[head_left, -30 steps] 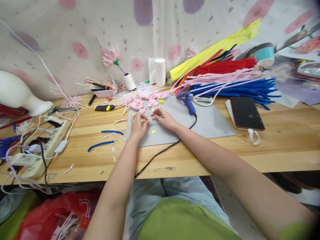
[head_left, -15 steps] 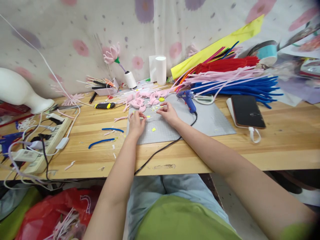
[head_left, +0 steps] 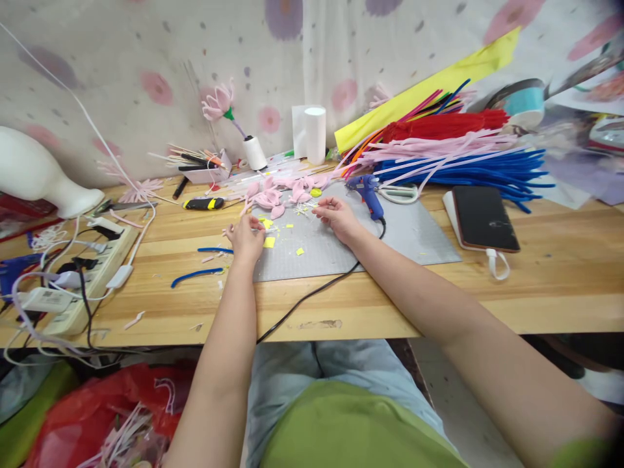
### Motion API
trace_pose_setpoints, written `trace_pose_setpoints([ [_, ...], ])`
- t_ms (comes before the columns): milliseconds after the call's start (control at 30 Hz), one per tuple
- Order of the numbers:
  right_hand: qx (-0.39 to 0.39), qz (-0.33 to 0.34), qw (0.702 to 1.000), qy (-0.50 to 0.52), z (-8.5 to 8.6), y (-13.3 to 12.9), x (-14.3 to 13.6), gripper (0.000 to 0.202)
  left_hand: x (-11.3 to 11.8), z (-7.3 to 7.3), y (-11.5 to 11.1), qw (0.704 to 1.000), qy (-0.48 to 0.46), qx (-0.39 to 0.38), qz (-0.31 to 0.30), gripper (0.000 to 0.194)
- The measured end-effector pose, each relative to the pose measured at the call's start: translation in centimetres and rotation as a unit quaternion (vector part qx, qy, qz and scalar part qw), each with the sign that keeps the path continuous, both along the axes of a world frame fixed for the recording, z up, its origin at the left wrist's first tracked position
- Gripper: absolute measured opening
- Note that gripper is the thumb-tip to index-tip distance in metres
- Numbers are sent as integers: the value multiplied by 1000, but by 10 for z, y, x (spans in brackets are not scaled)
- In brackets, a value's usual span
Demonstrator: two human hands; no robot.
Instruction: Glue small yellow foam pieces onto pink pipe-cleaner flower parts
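Observation:
My left hand (head_left: 247, 239) is over the left edge of the grey cutting mat (head_left: 400, 237), fingers curled together beside scraps of yellow paper (head_left: 268, 242). Whatever it pinches is too small to make out. My right hand (head_left: 337, 218) hovers above the middle of the mat with thumb and fingertips drawn together; anything between them is too small to name. Just left of those fingertips lies a little cluster of thin white stems (head_left: 301, 208). Behind it are pink fuzzy petals (head_left: 268, 197) and a small yellow piece (head_left: 316, 192).
A blue glue gun (head_left: 366, 194) lies right of my right hand, its black cord crossing the mat. Scissors (head_left: 398, 194), bundles of pipe cleaners (head_left: 463, 168) and a black phone-like device (head_left: 482, 218) are further right. A utility knife (head_left: 203, 203) and power strip (head_left: 104, 279) lie left.
My left hand has moved left, uncovering yellow scraps on the mat and covering part of a blue pipe cleaner piece. My right hand has shifted slightly right, away from the white stems.

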State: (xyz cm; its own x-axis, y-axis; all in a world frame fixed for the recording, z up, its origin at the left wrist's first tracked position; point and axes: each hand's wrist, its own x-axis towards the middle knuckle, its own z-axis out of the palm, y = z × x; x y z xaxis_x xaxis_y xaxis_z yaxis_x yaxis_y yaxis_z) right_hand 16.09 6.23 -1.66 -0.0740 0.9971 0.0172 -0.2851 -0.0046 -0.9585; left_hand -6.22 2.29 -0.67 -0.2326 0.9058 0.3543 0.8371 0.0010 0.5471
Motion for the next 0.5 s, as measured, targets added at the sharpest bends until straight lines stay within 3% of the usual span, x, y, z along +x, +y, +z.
trace_pose_setpoints([
  [133,-15,19,1000,-11,0,-2,-1,40,0,6,-3,999,54,-1,10,28],
  [333,-13,34,999,6,-1,-2,-3,40,28,15,-6,992,17,117,53,39],
  [400,-7,37,999,7,-1,-2,-4,39,45,12,-6,987,-36,156,-2,40],
  [500,4,42,999,0,-1,-2,-7,38,70,3,-3,971,-154,110,-146,31],
])
